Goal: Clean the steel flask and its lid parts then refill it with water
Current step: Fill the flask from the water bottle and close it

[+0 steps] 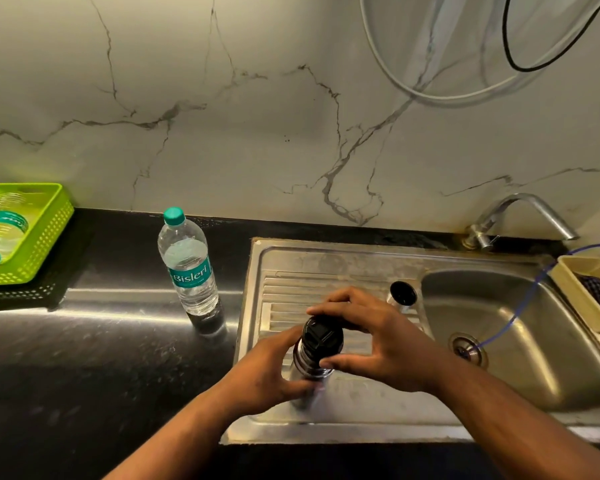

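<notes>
My right fingers [333, 306] curl round the black stopper [321, 336], and my left fingers [284, 386] grip the steel flask [307, 362] beneath, upright on the draining board [326, 268]. If my grip slips while twisting, it could topple against the cap [402, 293] just beyond.

- A cylindrical silver steel flask [305, 358] stands upright on the ribbed drainboard of a stainless steel sink [326, 251].
- The left hand [267, 368] grips the flask's body from the left side.
- The right hand [388, 344] curls its fingers and thumb round the round black lid [323, 332] sitting on the flask's mouth.
- A small steel cup cap [402, 293] with a black inside rests farther back on the drainboard, beside the basin.
- A clear plastic water bottle [191, 271] with a teal cap stands on the black countertop [101, 341], left of the sink.
- A lime-green perforated plastic basket [49, 230] at the far left holds another bottle lying down.
- A curved chrome tap [527, 209] rises behind the basin.
- A thin blue tube [520, 306] runs down to the drain.
</notes>
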Available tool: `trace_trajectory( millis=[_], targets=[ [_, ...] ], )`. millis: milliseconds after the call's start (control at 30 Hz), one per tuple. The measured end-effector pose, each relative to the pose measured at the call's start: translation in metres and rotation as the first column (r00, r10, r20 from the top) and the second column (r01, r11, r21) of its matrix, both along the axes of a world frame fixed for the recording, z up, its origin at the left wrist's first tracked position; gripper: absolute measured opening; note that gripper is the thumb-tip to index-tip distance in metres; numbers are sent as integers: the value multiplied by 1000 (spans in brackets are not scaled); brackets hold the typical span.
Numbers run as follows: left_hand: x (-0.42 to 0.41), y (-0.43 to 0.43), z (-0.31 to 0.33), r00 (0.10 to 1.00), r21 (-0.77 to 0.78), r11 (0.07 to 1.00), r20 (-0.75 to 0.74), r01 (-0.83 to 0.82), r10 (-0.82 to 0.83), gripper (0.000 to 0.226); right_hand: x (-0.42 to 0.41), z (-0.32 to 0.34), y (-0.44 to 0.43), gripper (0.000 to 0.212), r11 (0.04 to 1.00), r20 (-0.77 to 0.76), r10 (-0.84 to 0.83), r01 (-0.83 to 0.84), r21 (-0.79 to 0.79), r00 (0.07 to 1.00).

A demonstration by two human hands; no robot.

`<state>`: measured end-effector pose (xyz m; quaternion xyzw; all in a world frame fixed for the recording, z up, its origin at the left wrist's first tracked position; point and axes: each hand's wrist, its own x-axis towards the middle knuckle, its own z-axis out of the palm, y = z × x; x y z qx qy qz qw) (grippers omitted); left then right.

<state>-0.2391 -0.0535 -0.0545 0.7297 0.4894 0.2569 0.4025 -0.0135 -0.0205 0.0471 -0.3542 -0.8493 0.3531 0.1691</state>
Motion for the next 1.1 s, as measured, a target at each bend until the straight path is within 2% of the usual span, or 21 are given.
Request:
trace_trajectory(
  millis=[433,633,1100],
  targets=[
    [-3,4,-6,999,23,999,-1,36,-36,71,-12,0,-7,61,994,87,-64,56,96,994],
    [-4,5,-8,999,28,999,5,39,-39,77,-13,-3,-11,63,988,137,-124,110,108,983],
    [-4,7,-10,998,17,998,34,56,-56,80,-29,2,-13,60,984,388,-105,41,172,916]
  ],
)
